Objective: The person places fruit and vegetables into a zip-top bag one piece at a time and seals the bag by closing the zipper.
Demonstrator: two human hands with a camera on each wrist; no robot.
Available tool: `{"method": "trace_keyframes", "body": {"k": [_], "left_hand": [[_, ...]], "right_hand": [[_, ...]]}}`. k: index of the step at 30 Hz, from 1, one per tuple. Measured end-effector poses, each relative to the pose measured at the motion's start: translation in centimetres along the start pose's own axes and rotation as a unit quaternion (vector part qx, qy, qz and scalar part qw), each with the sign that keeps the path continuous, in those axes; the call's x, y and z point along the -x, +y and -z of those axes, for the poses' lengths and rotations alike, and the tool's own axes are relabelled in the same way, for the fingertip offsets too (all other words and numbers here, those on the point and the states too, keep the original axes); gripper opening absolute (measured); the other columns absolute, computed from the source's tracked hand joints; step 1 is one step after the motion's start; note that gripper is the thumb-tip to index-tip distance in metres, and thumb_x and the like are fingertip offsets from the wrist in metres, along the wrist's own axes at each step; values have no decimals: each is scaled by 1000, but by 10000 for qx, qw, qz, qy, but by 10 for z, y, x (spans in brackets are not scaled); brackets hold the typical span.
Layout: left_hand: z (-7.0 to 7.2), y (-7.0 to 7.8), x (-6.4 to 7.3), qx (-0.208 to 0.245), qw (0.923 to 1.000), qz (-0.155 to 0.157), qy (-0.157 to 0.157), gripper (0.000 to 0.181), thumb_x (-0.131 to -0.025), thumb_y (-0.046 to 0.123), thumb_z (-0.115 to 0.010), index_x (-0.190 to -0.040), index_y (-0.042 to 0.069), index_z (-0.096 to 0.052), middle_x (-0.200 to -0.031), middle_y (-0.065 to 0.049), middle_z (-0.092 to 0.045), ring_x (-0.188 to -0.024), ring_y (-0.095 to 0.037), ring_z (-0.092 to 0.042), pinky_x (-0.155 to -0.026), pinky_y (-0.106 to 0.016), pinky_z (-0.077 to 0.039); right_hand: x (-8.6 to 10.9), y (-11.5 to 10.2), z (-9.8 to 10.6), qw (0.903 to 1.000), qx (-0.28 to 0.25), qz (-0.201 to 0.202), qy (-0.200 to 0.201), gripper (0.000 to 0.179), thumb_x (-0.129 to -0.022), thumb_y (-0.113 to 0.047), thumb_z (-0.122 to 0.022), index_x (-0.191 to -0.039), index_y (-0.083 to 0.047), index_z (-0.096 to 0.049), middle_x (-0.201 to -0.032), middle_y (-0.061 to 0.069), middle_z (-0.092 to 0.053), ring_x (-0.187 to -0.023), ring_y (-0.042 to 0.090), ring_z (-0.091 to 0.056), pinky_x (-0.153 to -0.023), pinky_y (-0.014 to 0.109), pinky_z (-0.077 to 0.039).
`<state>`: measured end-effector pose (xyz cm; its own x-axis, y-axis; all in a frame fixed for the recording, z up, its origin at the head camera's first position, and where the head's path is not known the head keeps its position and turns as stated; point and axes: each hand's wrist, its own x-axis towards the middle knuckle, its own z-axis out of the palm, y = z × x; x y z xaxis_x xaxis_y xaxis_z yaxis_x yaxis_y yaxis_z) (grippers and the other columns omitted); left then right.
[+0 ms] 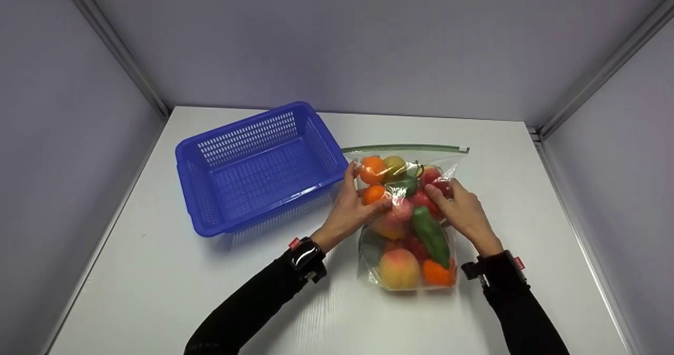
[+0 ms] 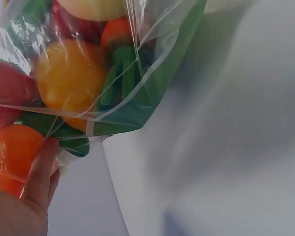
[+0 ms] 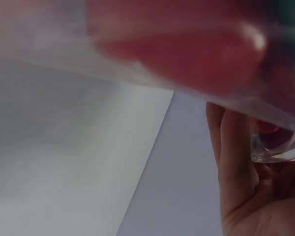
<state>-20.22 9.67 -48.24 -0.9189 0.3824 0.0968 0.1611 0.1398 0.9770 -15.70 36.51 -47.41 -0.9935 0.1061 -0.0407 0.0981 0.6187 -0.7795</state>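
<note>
A clear zip bag (image 1: 447, 160) full of fruit and vegetables is held between both hands, its green zip strip (image 1: 405, 148) at the far end. Inside show oranges (image 1: 372, 169), a peach (image 1: 399, 269), a green pepper (image 1: 430, 235) and several red pieces. My left hand (image 1: 348, 206) grips the bag's left side, thumb across the front. On the opposite side, my right hand (image 1: 466, 210) holds the bag with its thumb over a red piece. In the left wrist view, fingers (image 2: 42, 174) lie against an orange through the film. The right wrist view shows fingers (image 3: 233, 152) curled at the bag's side.
A blue plastic basket (image 1: 263, 213) with slotted walls and nothing inside stands left of the bag, its right end close to the left hand. Both are over a white table (image 1: 158, 292). Grey panels (image 1: 337, 44) stand at the back and on both sides.
</note>
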Motion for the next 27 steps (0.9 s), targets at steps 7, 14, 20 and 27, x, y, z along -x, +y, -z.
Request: {"method": "trace_keyframes", "body": {"k": [7, 14, 20, 27], "left_hand": [[-7, -11, 5, -603, 9952, -596, -491, 131, -81, 26, -91, -166, 15, 8, -171, -17, -11, -150, -34, -35, -118, -44, -35], [-11, -18, 7, -982, 9876, -1042, -639, 118, -85, 6, -84, -165, 9, 3, -170, -23, 6, -150, -39, -31, -112, -37, -43], [-9, -25, 12, -1395, 9833, -876, -778, 107, -90, 7, -79, -166, 11, -5, -170, -24, 10, -152, -44, -25, -115, -50, -40], [7, -26, 24, -1871, 9760, -794, -786, 93, -95, 17, -74, -166, 9, -14, -171, -24, 4, -154, -43, -17, -119, -60, -28]], "right_hand": [[-1, 12, -1, 9990, 168, -190, 366, 66, -103, -58, -52, -133, 0, -56, -116, 26, -70, -82, 33, -71, -60, 35, -59], [-4, 16, -4, 9988, 339, -244, 265, 69, -104, -58, -48, -145, -2, -44, -112, 26, -70, -87, 38, -70, -71, 41, -56], [-2, 22, -4, 9991, 420, -87, -31, 75, -107, -50, -47, -159, -1, -28, -135, 31, -61, -121, 50, -60, -101, 60, -46], [6, 24, -2, 9976, 673, 89, -117, 75, -107, -50, -48, -159, 0, -30, -149, 31, -50, -121, 50, -61, -102, 63, -47]]}}
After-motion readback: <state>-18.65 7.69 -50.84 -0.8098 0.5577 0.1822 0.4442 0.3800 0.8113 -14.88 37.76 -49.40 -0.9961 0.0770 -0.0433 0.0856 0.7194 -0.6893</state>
